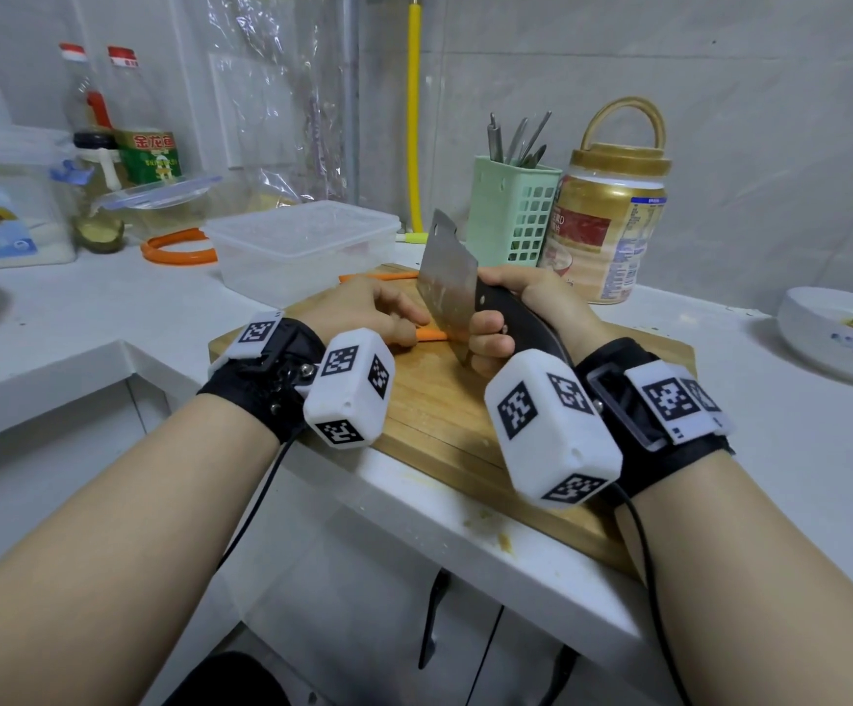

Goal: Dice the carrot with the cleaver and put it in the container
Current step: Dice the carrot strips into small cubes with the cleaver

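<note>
Counter (83,308): white, running from the left side to the far right, its near edge falling away to cabinet fronts below.
Cutting board (429,415): wooden, lying on the counter at the centre, its near right corner reaching the counter edge.
Container (302,244): clear plastic box with a frosted lid on it, standing on the counter just beyond the far left corner of the board.
Jar (608,221): gold-lidded with a hoop handle, at the far right of the board.
Utensil holder (508,211): pale green basket with metal tools standing in it, between the container and the jar, against the wall.
Bowl (842,333): white with blue marks, on the counter at the far right.
Cleaver (447,282): blade upright, edge down on the board, broad face turned toward the left.
Right hand (521,318): its grip is wrapped round the cleaver's dark handle, fingers curled under it.
Left hand (368,310): knuckles up, fingertips bent down and pressing on the carrot just left of the blade; how tightly the grip closes round it is hard to judge, as the hand covers most of it.
Carrot (432,334): a thin orange strip flat on the board, showing between the left fingertips and the blade, touching the blade.
Carrot strips (381,276): more orange lengths at the far edge of the board, beside the container.
</note>
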